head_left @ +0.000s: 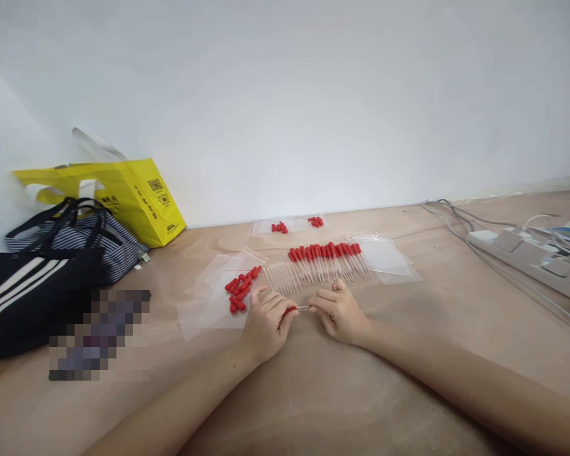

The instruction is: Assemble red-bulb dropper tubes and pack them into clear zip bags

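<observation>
Between my hands lies a thin clear dropper tube, held level just above or on the table. My left hand pinches a red rubber bulb at the tube's left end. Closed around the tube's other end is my right hand, its fingertips hiding that tip. Just beyond them lies a row of droppers with red bulbs, tips toward me. At the row's left end are several bare tubes. Loose red bulbs are heaped beside my left hand on clear plastic bags.
Another clear bag lies right of the row; one with red bulbs lies near the wall. A yellow bag and a black striped bag stand left. Right are a white power strip and cables.
</observation>
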`<move>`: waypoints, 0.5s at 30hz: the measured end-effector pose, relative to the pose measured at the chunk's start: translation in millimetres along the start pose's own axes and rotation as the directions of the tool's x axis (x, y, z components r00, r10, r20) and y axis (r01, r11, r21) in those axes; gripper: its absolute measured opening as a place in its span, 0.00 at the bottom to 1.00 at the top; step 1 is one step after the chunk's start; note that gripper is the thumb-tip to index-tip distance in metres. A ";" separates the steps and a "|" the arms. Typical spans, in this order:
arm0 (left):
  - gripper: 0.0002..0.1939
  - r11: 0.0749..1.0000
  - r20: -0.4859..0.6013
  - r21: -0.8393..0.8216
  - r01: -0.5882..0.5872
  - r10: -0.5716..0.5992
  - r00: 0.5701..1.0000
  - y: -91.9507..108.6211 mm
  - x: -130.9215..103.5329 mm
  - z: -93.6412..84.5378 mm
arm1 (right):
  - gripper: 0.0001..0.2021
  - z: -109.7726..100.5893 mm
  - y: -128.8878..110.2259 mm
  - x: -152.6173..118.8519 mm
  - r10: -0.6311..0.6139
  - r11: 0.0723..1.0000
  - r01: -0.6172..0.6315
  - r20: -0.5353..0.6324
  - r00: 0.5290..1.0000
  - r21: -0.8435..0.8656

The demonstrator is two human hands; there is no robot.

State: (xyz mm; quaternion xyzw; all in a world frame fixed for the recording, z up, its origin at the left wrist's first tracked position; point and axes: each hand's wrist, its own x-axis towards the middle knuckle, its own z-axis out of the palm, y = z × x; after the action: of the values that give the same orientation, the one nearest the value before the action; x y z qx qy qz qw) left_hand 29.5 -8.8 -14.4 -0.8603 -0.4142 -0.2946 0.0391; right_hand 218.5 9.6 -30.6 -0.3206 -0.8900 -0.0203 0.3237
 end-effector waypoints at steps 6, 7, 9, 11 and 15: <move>0.08 1.000 0.011 -0.015 0.004 -0.004 1.000 0.3 0.1 0.5 | 0.12 2.5 0.2 1.8 -0.004 0.999 0.003 0.020 1.000 0.053; 0.08 1.000 0.009 -0.021 0.019 -0.019 1.000 -0.2 0.2 0.3 | 0.12 2.3 0.6 2.1 -0.001 0.998 0.000 0.028 1.000 0.058; 0.08 0.998 0.010 -0.035 0.051 -0.051 0.999 -1.8 0.6 -0.9 | 0.12 1.5 1.6 2.7 0.002 0.998 -0.005 0.037 0.999 0.062; 0.08 0.997 0.023 -0.045 0.065 -0.064 0.998 -3.9 0.9 -2.8 | 0.12 0.4 3.0 2.9 -0.002 0.998 -0.001 0.044 0.999 0.064; 0.08 0.998 0.027 -0.044 0.041 -0.040 0.999 -5.0 0.3 -5.5 | 0.12 0.1 3.6 1.8 -0.003 0.995 -0.002 0.043 0.999 0.095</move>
State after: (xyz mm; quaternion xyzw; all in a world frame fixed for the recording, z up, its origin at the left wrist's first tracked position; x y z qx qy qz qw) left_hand 23.4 -7.0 -10.7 -0.8561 -0.4255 -0.2933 0.0084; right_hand 219.5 13.4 -30.2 -0.3049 -0.8968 0.0290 0.3194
